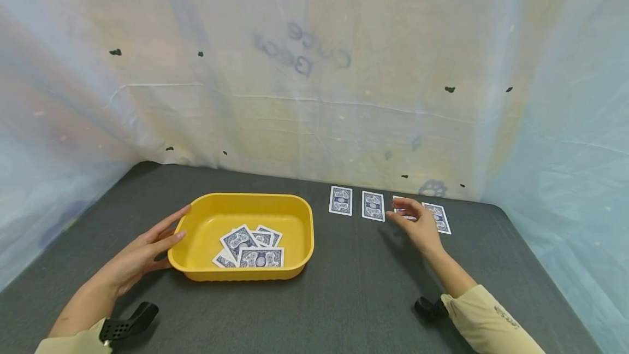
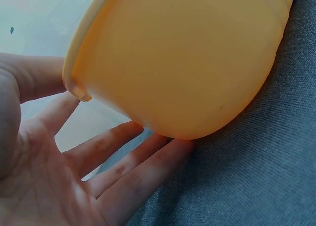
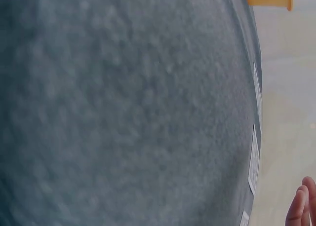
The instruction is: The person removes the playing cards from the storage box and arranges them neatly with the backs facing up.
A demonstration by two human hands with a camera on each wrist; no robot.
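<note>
My left hand holds the left end of a yellow plastic tray. Thumb and index finger lap over its rim, while the other fingers lie against the outer wall. Several blue-backed playing cards overlap inside the tray, back up. On the right, my right hand hovers with thumb and fingers apart over a playing card, partly hiding it. No card shows between those fingers. Another card lies just right of the hand, partly covered by it in the head view.
Left of the right hand, two more face-down cards, one nearer and one farther, lie in the same row. Dark grey cloth covers the table. A pale plastic sheet hangs behind the table and around its sides.
</note>
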